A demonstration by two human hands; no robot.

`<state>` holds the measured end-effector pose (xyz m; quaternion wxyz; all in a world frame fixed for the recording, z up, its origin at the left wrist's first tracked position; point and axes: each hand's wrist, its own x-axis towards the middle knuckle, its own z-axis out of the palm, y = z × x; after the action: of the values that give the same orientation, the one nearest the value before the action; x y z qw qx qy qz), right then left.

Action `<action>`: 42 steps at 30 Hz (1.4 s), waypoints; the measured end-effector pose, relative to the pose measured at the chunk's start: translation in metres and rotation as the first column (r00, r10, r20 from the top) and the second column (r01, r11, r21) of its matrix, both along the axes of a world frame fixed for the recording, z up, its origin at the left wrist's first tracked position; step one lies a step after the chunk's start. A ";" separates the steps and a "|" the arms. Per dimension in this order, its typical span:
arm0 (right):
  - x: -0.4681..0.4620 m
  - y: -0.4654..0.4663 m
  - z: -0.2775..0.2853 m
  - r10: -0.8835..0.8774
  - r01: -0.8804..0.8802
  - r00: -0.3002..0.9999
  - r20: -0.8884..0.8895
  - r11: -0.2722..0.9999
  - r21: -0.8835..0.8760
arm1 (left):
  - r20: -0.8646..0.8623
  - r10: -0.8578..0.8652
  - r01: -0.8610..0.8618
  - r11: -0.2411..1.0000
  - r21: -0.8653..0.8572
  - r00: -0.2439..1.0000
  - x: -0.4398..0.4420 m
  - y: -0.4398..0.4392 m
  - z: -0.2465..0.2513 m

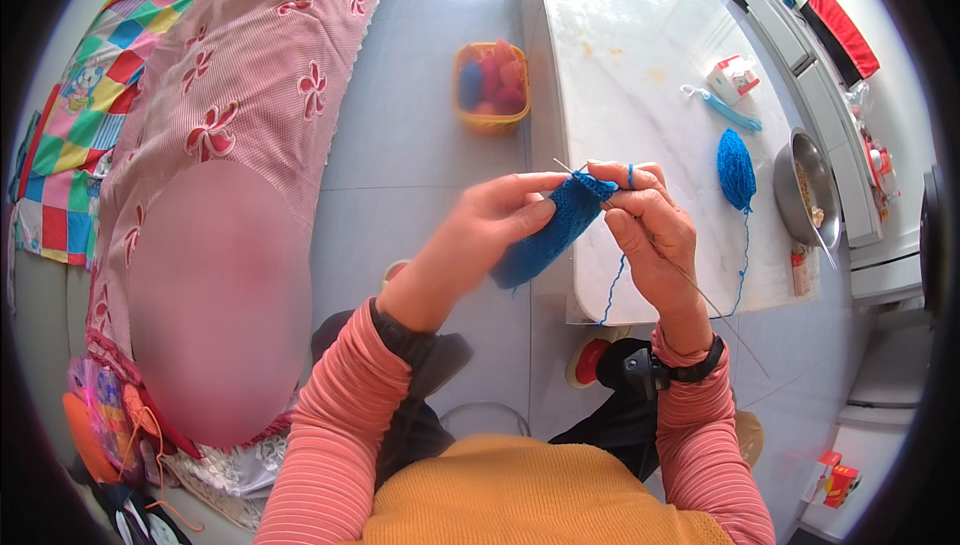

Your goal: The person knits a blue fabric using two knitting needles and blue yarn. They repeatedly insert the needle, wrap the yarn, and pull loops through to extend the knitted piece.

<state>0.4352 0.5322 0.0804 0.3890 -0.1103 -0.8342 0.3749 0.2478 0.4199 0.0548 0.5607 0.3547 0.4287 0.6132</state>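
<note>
A blue piece of knitting (551, 233) hangs between my hands, its upper edge on thin knitting needles. My left hand (499, 218) pinches its left side near the top edge, thumb on the fabric. In my right hand (652, 226) is a long metal knitting needle (712, 302), whose rear end slants down past the wrist. Blue yarn (631, 176) wraps a finger of that hand. Another length of yarn (613, 290) drops over the table's near edge. On the table, a blue yarn ball (736, 170) trails a strand towards the same edge.
A white marble-look table (615, 124) fills the right side. It bears a steel bowl (806, 188), a light-blue strap-like item (731, 111) and a small box (733, 78). A yellow basket of yarn balls (491, 87) stands on the floor. Left is a pink flowered cover (247, 94), partly blurred.
</note>
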 end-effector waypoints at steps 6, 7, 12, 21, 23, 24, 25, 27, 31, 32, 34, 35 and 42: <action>-0.002 -0.002 0.000 0.011 -0.011 1.000 0.009 1.000 0.003 | 0.042 0.012 -0.012 1.000 -0.003 0.999 -0.001 0.001 0.002; -0.003 -0.002 0.000 0.000 0.000 1.000 0.013 1.000 0.018 | 0.054 0.000 0.001 1.000 -0.002 0.999 -0.003 0.002 0.002; -0.004 -0.003 0.001 -0.006 0.005 1.000 0.024 0.999 0.046 | 0.021 -0.009 0.009 1.000 -0.005 1.000 -0.008 0.001 0.003; -0.005 -0.003 0.004 0.055 -0.058 0.997 0.050 0.996 0.065 | 0.067 0.001 -0.002 1.000 0.020 0.998 -0.003 0.002 0.007; -0.006 -0.005 0.003 0.035 -0.039 0.998 0.048 0.996 0.084 | 0.051 -0.006 0.008 1.000 -0.024 0.999 -0.003 0.002 0.009; -0.006 -0.005 0.003 0.037 -0.040 0.998 0.043 0.995 0.087 | 0.061 -0.008 0.010 1.000 -0.025 0.998 -0.004 0.002 0.009; -0.006 -0.005 0.003 0.039 -0.043 0.998 0.054 0.995 0.090 | 0.071 -0.011 0.013 1.000 -0.027 0.997 -0.004 0.002 0.009; -0.006 -0.005 0.003 0.049 -0.056 0.996 0.070 0.994 0.094 | 0.085 -0.012 0.015 0.999 -0.030 0.996 -0.005 0.001 0.009; -0.006 -0.004 0.002 0.081 -0.086 0.995 0.059 0.992 0.089 | 0.118 -0.023 0.025 0.999 -0.022 0.993 -0.008 0.002 0.007; -0.006 -0.004 0.001 0.092 -0.097 0.994 0.054 0.991 0.088 | 0.131 -0.029 0.031 0.999 -0.016 0.991 -0.008 0.002 0.007; -0.007 -0.003 0.001 0.104 -0.107 0.994 0.044 0.991 0.081 | 0.151 -0.016 0.019 1.000 -0.020 0.988 -0.007 0.001 0.006; -0.007 -0.002 0.001 0.110 -0.113 0.993 0.042 0.991 0.074 | 0.160 -0.009 0.012 1.000 -0.021 0.987 -0.006 0.001 0.005; -0.009 -0.006 -0.001 0.140 -0.140 0.990 0.029 0.990 0.015 | 0.139 0.021 -0.022 1.000 0.011 0.990 -0.004 0.001 0.001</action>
<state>0.4264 0.5259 0.0797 0.3509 -0.0535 -0.8484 0.3927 0.2434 0.4210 0.0559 0.5803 0.3100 0.3887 0.6450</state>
